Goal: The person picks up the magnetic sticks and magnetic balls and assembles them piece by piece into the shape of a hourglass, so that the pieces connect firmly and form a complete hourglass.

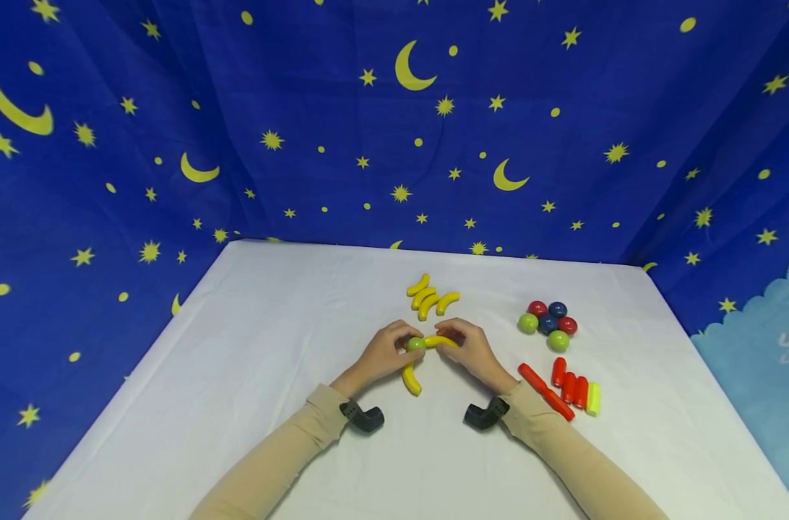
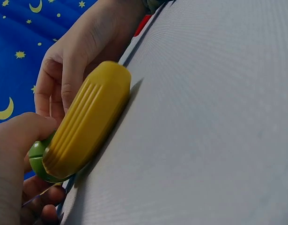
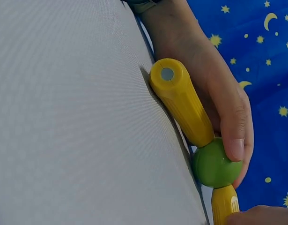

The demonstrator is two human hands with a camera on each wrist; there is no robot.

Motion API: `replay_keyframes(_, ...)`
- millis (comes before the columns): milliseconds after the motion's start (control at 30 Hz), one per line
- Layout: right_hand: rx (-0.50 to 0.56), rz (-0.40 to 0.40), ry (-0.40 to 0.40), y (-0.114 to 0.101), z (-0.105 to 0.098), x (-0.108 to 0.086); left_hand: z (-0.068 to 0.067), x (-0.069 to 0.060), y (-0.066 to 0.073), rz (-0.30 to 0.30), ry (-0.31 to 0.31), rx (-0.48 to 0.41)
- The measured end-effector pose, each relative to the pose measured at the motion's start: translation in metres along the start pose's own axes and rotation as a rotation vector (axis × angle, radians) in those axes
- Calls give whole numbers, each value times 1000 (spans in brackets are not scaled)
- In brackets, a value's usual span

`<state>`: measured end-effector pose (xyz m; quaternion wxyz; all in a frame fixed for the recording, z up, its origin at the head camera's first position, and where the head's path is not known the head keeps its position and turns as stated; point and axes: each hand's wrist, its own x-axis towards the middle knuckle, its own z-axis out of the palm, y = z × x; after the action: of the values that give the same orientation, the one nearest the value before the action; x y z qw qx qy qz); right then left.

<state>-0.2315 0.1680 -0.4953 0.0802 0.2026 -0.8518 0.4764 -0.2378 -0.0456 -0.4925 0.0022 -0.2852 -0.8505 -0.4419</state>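
Ball (image 1: 417,344), glossy green, pinched between thumb and fingers of the left hand (image 1: 386,352), nearer to that hand than to the other. Just right of those fingers, a curved yellow rod (image 1: 438,341), with thumb and fingers of the right hand (image 1: 470,350) clamped on its outer part. Long axis mostly left to right, pointing from the right fingers toward the left ones, dipping slightly at the outer end. Inner end up against the green sphere, seemingly touching; whether fastened, cannot tell. By judgement, everything hinging on this line between the two sets of fingers. Just below the left fingers, toward the person, a second yellow rod (image 1: 411,380), gripped by neither hand: one end touching the sphere, long axis leading back toward the person and slightly rightward. Beyond both sets of fingers, four loose yellow rods (image 1: 423,297) on the desk (image 1: 290,310). Right of the right fingers, well apart, red, blue and green balls (image 1: 567,326), with short red rods (image 1: 568,388) nearer the person.
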Motion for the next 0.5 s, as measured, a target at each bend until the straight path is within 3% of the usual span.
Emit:
replay_keyframes(133,6,14,76,-1,-5,2,0,-1,-1,-6,18,13)
replay_keyframes(300,-67,56,248,2,-24,7,-2,-2,-1,-10,31,28)
replay_keyframes(500,-161,117,398,8,-55,2,-5,-3,2,-59,94,191)
